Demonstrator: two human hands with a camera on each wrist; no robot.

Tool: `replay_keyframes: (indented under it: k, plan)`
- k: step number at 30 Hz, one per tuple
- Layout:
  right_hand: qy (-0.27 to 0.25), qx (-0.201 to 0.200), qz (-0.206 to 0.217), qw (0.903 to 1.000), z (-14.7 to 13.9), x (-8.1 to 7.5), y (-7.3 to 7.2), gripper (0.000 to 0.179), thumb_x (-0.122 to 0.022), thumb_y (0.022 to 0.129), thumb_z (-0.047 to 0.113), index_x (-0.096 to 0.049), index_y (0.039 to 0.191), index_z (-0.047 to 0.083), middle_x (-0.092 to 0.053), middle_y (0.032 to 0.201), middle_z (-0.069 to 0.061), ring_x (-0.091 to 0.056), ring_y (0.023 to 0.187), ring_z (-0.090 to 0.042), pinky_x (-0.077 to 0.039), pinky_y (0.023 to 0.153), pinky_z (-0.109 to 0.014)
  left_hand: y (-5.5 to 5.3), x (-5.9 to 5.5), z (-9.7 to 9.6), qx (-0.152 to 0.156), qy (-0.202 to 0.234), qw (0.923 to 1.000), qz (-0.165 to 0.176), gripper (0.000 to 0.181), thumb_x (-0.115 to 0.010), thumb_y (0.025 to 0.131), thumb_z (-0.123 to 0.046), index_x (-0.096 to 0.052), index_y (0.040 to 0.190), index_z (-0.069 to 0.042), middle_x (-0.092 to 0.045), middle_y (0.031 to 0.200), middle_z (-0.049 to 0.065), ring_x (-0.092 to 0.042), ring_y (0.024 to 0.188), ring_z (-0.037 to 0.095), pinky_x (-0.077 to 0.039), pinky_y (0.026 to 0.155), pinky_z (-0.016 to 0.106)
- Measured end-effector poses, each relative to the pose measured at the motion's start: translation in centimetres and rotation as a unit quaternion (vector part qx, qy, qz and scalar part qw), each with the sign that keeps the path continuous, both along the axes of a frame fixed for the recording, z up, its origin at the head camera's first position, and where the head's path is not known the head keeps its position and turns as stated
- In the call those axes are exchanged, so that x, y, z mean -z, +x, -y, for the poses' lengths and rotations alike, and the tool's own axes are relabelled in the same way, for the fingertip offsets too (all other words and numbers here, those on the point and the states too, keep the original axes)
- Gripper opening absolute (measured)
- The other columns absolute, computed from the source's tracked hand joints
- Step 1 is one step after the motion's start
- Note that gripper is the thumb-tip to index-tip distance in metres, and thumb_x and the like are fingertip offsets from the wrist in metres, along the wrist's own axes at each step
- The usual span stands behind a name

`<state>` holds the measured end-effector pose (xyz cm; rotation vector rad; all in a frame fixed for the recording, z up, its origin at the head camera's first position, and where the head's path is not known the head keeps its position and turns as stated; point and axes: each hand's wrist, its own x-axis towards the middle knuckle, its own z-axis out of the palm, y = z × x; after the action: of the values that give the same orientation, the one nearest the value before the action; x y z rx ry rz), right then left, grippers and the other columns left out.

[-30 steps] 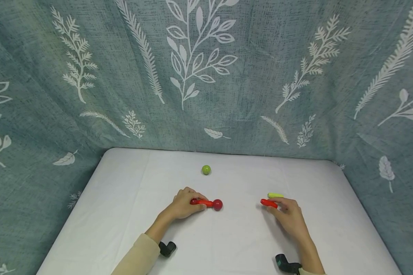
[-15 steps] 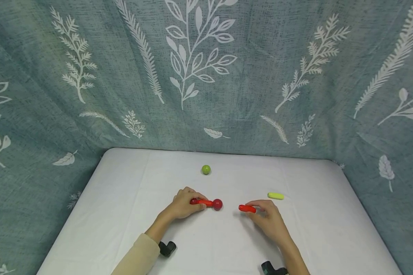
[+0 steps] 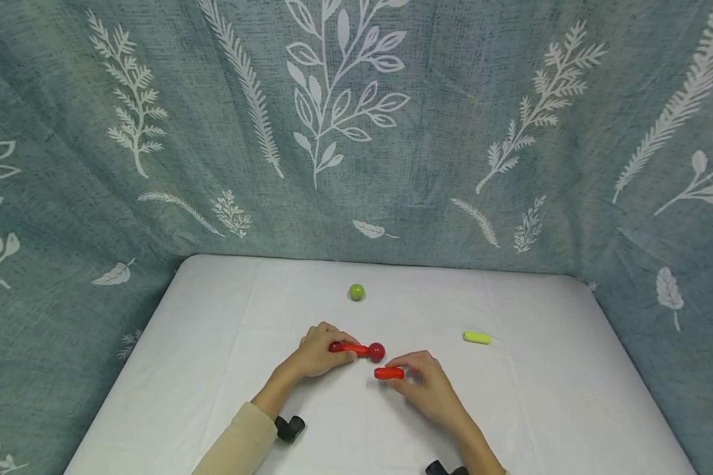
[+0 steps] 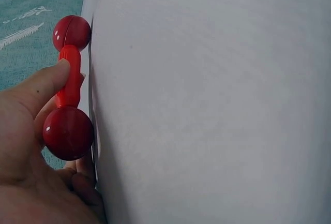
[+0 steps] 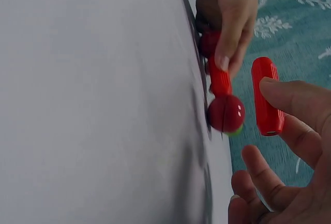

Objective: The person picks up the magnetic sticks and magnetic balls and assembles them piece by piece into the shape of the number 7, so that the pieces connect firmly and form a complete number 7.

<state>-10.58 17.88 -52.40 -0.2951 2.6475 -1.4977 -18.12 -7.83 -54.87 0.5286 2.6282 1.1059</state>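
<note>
My left hand (image 3: 319,353) pinches a red plastic rod (image 4: 74,81) between thumb and fingers, low over the white table. At either end of this rod sits a dark red ball (image 4: 68,133), so the piece looks like a small dumbbell. Just to its right, my right hand (image 3: 432,390) pinches a second red rod (image 5: 267,109) by thumb and index finger; the other fingers are spread loosely. This rod has a hole in its end, seen in the left wrist view. It is held apart from the dumbbell, nearer the body than the right-hand ball (image 3: 377,352).
A green ball (image 3: 356,292) rests toward the back of the white table (image 3: 261,284). To the right lies a yellow-green rod (image 3: 477,338). Black wrist-worn devices (image 3: 290,429) sit by both forearms. A patterned teal curtain (image 3: 428,132) hangs behind the table.
My right hand has carried the red rod leftward from beside the yellow-green rod to near the dumbbell's right ball. The left hand and its dumbbell have stayed in place.
</note>
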Motion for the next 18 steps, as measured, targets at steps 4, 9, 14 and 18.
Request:
replay_keyframes:
  k: [4,9,14,18]
  plan:
    - [-0.001,-0.025,0.000,0.9997,1.2,0.2,0.0,0.023,-0.082,0.084,0.017,-0.077,0.105,0.023,-0.065,0.104,0.011,-0.051,0.105,-0.020,-0.041,0.086,-0.046,0.0,0.0,0.0,-0.004,0.000,1.0000,0.000,0.021,-0.074,0.090,-0.039,-0.076,0.109,-0.033,-0.053,0.109,-0.001,-0.044,0.104,0.021,-0.038,0.080,0.044]
    - [-0.007,-0.053,-0.006,0.9985,2.5,0.7,0.0,0.021,-0.081,0.085,0.018,-0.076,0.104,0.026,-0.063,0.103,0.011,-0.053,0.102,-0.022,-0.043,0.085,-0.042,0.1,-0.1,0.1,-0.002,0.003,1.0000,0.002,0.021,-0.074,0.090,-0.037,-0.075,0.111,-0.032,-0.053,0.111,-0.001,-0.044,0.106,0.021,-0.039,0.081,0.044]
    - [-0.014,-0.082,-0.013,0.9965,3.5,1.1,0.3,0.020,-0.079,0.086,0.020,-0.075,0.106,0.024,-0.061,0.104,0.008,-0.054,0.099,-0.025,-0.044,0.083,-0.038,0.1,-0.1,0.1,-0.002,0.005,1.0000,0.004,0.021,-0.073,0.091,-0.039,-0.075,0.110,-0.033,-0.053,0.111,-0.002,-0.044,0.106,0.021,-0.038,0.081,0.044]
    - [-0.013,-0.105,-0.023,0.9941,4.2,1.2,0.2,0.021,-0.079,0.086,0.014,-0.076,0.105,0.022,-0.062,0.105,0.008,-0.054,0.100,-0.023,-0.044,0.083,-0.038,0.1,-0.1,0.1,0.000,0.006,1.0000,0.002,0.020,-0.073,0.091,-0.039,-0.075,0.110,-0.033,-0.052,0.110,-0.002,-0.044,0.105,0.021,-0.038,0.082,0.044]
